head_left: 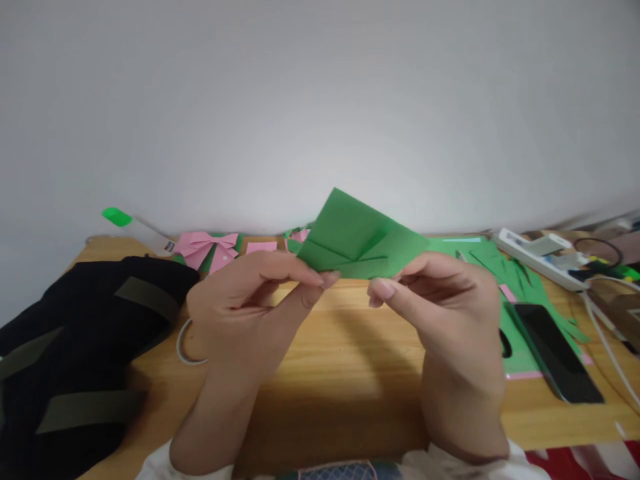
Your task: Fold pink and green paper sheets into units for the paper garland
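A folded sheet of green paper (350, 230) is held up above the table, creased, with a narrow fold along its lower edge. My left hand (250, 307) pinches its lower left edge between thumb and fingers. On the other side, my right hand (445, 313) grips the lower right part, thumb in front and fingers behind. The paper hides part of a small green and pink paper piece (300, 235) behind it.
On the wooden table (330, 373), a pink paper bow (207, 248) and a pink square (261, 247) lie by the wall. Black fabric (95, 320) covers the left. To the right are green paper pieces (520, 340), a phone (557, 350) and a power strip (543, 257).
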A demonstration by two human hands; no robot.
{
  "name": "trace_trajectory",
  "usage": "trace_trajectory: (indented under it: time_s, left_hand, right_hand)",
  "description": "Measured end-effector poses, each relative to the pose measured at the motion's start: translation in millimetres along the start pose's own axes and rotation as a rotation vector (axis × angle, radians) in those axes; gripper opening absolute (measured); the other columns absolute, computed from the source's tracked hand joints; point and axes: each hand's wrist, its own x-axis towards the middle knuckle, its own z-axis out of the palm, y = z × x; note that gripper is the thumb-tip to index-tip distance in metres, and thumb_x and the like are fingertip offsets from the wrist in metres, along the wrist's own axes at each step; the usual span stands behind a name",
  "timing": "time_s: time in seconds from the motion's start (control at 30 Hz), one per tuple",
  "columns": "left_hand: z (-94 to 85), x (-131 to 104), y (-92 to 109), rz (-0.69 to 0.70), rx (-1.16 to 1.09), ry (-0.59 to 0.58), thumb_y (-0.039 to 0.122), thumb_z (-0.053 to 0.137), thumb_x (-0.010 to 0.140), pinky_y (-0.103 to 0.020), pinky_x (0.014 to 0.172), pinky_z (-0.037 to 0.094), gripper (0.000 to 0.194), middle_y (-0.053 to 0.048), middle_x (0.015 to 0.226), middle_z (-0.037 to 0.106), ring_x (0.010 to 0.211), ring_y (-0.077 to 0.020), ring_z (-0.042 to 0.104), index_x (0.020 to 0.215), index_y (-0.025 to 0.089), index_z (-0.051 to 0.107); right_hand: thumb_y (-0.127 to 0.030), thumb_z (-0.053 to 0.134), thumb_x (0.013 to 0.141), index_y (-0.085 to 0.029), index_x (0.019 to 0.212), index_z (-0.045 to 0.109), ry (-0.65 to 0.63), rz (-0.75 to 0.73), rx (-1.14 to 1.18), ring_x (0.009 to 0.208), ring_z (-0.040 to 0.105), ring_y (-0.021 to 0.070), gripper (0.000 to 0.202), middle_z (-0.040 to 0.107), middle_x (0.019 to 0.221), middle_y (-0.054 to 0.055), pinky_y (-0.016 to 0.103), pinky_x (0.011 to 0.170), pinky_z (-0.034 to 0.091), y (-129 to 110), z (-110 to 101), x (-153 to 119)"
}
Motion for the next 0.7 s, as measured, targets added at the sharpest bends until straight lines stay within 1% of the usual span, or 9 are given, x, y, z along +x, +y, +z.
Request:
trace_trajectory:
  time_s: [0.07, 0.17, 0.3, 0.37, 0.47, 0.53, 0.6, 0.63, 0.7]
  left_hand:
    - [0.8, 1.1, 0.3, -0.087, -0.047, 0.052, 0.003, 0.080, 0.068, -0.021, 0.052, 0.056, 0.023, 0.006, 0.064, 0.069, 0.058, -0.0093, 0.065, 0.070, 0.024, 0.072]
    - [1.9, 2.9, -1.1, -0.172, -0.103, 0.089, 0.002, 0.081, 0.066, -0.018, 0.050, 0.055, 0.024, 0.007, 0.062, 0.067, 0.056, -0.0085, 0.064, 0.068, 0.024, 0.070]
    - [3.8, 2.5, -3.0, -0.184, -0.114, 0.046, 0.003, 0.080, 0.067, -0.017, 0.048, 0.054, 0.024, 0.007, 0.061, 0.067, 0.054, -0.0077, 0.064, 0.068, 0.024, 0.070]
    - [3.4, 1.2, -3.8, -0.121, -0.073, 0.035, 0.002, 0.079, 0.067, -0.019, 0.050, 0.055, 0.025, 0.007, 0.064, 0.068, 0.057, -0.0089, 0.065, 0.071, 0.025, 0.072]
    - [-2.0, 1.5, -6.9, 0.049, 0.009, 0.006, 0.000, 0.077, 0.070, -0.024, 0.057, 0.059, 0.030, 0.006, 0.068, 0.072, 0.062, -0.0118, 0.068, 0.080, 0.028, 0.074]
    - [-8.3, 4.1, -9.3, 0.174, 0.078, -0.099, 0.001, 0.073, 0.074, -0.025, 0.059, 0.060, 0.032, 0.006, 0.075, 0.076, 0.065, -0.0130, 0.071, 0.087, 0.030, 0.074]
    - [-13.6, 6.5, -9.0, 0.283, 0.106, -0.258, 0.006, 0.068, 0.080, -0.025, 0.064, 0.062, 0.029, 0.004, 0.085, 0.078, 0.072, -0.0145, 0.073, 0.092, 0.031, 0.075]
    - [-15.0, 6.8, -7.0, 0.315, 0.085, -0.301, 0.010, 0.066, 0.083, -0.025, 0.067, 0.063, 0.025, 0.003, 0.086, 0.079, 0.074, -0.0154, 0.074, 0.091, 0.031, 0.076]
    - [-14.3, 4.4, 0.8, 0.254, 0.029, -0.280, 0.019, 0.067, 0.084, -0.026, 0.072, 0.064, 0.016, 0.003, 0.084, 0.079, 0.076, -0.0171, 0.075, 0.087, 0.030, 0.079]
  right_hand:
    - [-0.013, 0.077, 0.075, -0.024, 0.080, 0.069, -0.003, -0.049, 0.027, 0.055, 0.062, 0.0085, 0.015, 0.068, 0.065, -0.005, 0.019, 0.053, 0.054, -2.3, 0.4, -1.2]
    - [-0.006, 0.076, 0.075, -0.026, 0.100, 0.067, 0.023, -0.141, 0.073, 0.066, 0.066, 0.0102, 0.032, 0.070, 0.083, -0.003, 0.022, 0.060, 0.057, -6.2, 0.9, -3.3]
    - [0.000, 0.074, 0.074, -0.024, 0.101, 0.068, 0.054, -0.283, -0.015, 0.077, 0.066, 0.0123, 0.036, 0.068, 0.088, -0.001, 0.024, 0.064, 0.057, -8.2, 1.7, -5.0]
    - [0.001, 0.073, 0.075, -0.023, 0.100, 0.069, 0.038, -0.302, -0.103, 0.074, 0.065, 0.0109, 0.035, 0.069, 0.084, -0.002, 0.022, 0.064, 0.055, -7.2, 1.7, -4.9]
    - [0.001, 0.073, 0.074, -0.024, 0.093, 0.069, 0.040, -0.324, -0.204, 0.070, 0.063, 0.0104, 0.031, 0.068, 0.077, -0.004, 0.022, 0.062, 0.054, -5.8, 0.1, -3.8]
    - [0.001, 0.073, 0.074, -0.024, 0.086, 0.067, 0.031, -0.353, -0.281, 0.068, 0.062, 0.0104, 0.028, 0.067, 0.074, -0.005, 0.023, 0.062, 0.053, -6.3, -2.6, -2.5]
    - [0.001, 0.071, 0.075, -0.023, 0.083, 0.066, 0.011, -0.403, -0.377, 0.067, 0.063, 0.0097, 0.026, 0.068, 0.073, -0.006, 0.022, 0.061, 0.052, -7.9, -6.6, -0.7]
    - [0.001, 0.070, 0.076, -0.022, 0.081, 0.065, -0.003, -0.433, -0.434, 0.067, 0.063, 0.0093, 0.024, 0.068, 0.073, -0.005, 0.021, 0.061, 0.051, -9.1, -8.8, 0.3]
    - [0.000, 0.068, 0.078, -0.022, 0.079, 0.063, -0.036, -0.505, -0.549, 0.065, 0.065, 0.0092, 0.022, 0.070, 0.071, -0.005, 0.021, 0.061, 0.051, -11.5, -13.6, 2.9]
